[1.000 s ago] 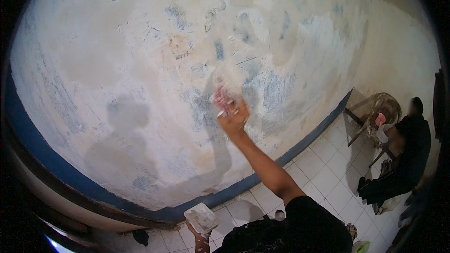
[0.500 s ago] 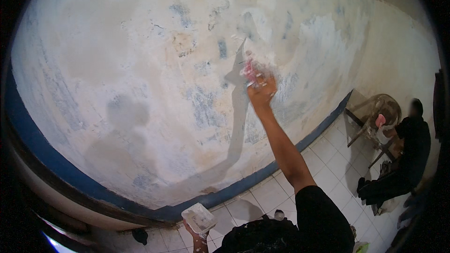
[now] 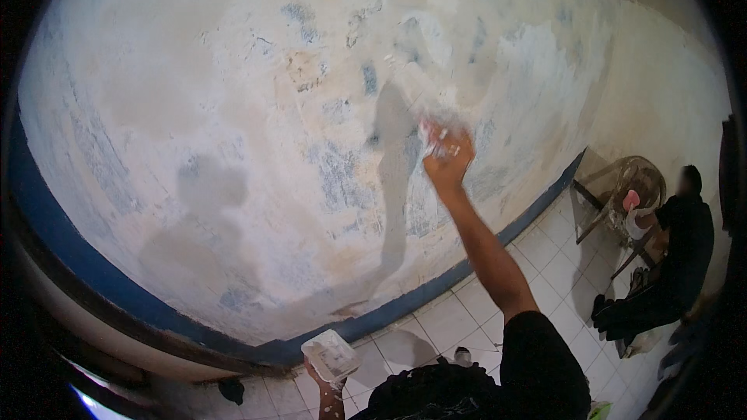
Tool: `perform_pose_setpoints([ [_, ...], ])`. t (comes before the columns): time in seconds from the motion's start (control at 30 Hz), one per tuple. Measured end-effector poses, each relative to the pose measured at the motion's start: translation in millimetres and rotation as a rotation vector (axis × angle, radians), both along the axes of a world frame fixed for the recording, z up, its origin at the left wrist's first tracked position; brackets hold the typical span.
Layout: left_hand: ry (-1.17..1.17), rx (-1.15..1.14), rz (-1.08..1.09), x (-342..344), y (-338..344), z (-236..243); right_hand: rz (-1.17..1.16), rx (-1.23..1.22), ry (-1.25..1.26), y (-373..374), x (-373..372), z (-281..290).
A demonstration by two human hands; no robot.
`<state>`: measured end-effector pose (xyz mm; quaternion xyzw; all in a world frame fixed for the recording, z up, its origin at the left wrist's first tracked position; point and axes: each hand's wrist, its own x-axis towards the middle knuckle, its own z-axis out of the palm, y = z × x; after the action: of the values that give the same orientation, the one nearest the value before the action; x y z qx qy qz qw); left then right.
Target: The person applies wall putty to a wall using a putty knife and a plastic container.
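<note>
My right hand (image 3: 450,157), smeared with white, reaches up to the wall (image 3: 272,132) and is closed on a pink putty scraper (image 3: 426,131). Motion blurs the scraper, and my fingers cover much of it. A fresh whitish streak (image 3: 412,82) runs on the wall just above it. Low in the view, my left hand (image 3: 323,383) grips a white rectangular plastic tub (image 3: 331,354) from below and the side. White paste coats the inside of the tub, and white spatters mark my left wrist.
The wall is patchy, with bluish worn spots and a dark blue band (image 3: 373,324) along its foot. White floor tiles (image 3: 443,319) lie below. At right, a co-worker in black (image 3: 685,249) sits by a round stool (image 3: 642,175) with a pink thing (image 3: 631,200) at hand.
My right hand has moved down and slightly right along the wall with the scraper, and its shadow has followed. The tub in my left hand has barely shifted.
</note>
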<state>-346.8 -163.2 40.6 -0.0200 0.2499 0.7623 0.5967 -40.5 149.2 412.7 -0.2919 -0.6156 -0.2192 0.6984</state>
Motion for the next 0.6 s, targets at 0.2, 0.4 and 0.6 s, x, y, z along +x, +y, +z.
perform_pose_setpoints([
  [0.2, 0.057, -0.053, 0.026, 4, -10, 6, -0.164, 0.075, 0.0, 25, -8, 20],
  [0.4, 0.038, -0.055, -0.001, 16, -4, 24, 0.191, -0.071, -0.258, -43, -85, -78],
  [0.6, -0.068, -0.047, 0.09, 8, -2, 22, 0.572, -0.246, 0.203, -27, -58, -22],
])
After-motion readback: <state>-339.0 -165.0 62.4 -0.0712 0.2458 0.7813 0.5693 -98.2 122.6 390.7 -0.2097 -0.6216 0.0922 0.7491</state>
